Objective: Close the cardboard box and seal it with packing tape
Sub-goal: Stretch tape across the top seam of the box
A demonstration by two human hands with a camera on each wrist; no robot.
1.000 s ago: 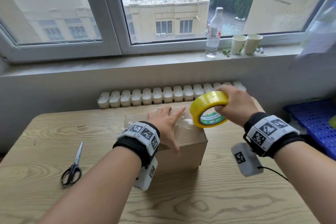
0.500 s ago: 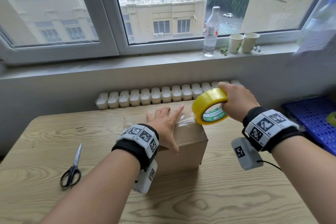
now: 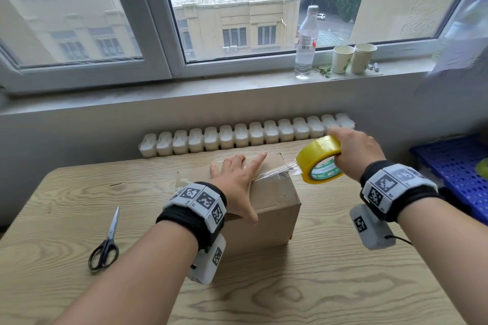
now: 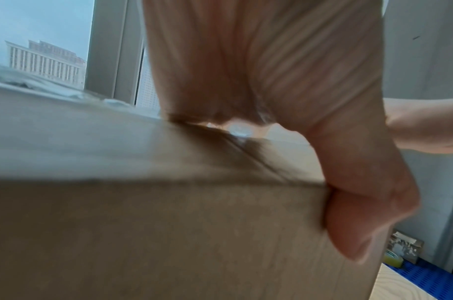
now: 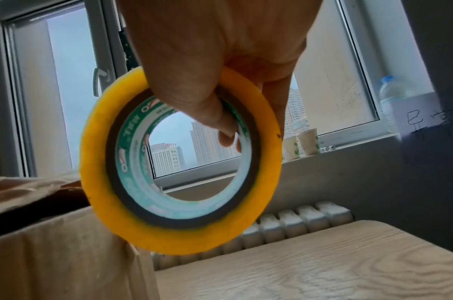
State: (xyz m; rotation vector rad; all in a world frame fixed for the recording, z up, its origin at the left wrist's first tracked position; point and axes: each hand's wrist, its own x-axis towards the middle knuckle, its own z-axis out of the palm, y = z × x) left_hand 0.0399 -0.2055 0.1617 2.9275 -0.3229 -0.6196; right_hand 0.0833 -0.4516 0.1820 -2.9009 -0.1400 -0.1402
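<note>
A closed brown cardboard box (image 3: 274, 198) stands in the middle of the wooden table (image 3: 317, 285). My left hand (image 3: 237, 179) lies flat on its top with fingers spread, thumb over the near edge (image 4: 348, 223). My right hand (image 3: 356, 150) grips a yellow roll of packing tape (image 3: 317, 163) just off the box's right side, thumb through the core (image 5: 215, 113). A clear strip of tape (image 3: 274, 170) stretches from the roll to the box top under my left fingers. The box (image 5: 53, 253) shows at the lower left of the right wrist view.
Black-handled scissors (image 3: 105, 243) lie on the table to the left. A white radiator (image 3: 248, 134) runs behind the table. On the windowsill stand a water bottle (image 3: 306, 42) and two paper cups (image 3: 353, 58). A blue plastic crate (image 3: 456, 166) sits at the right.
My right hand has pulled the tape roll to the right, off the box's edge, drawing out more clear tape. My left hand stays flat on the box top.
</note>
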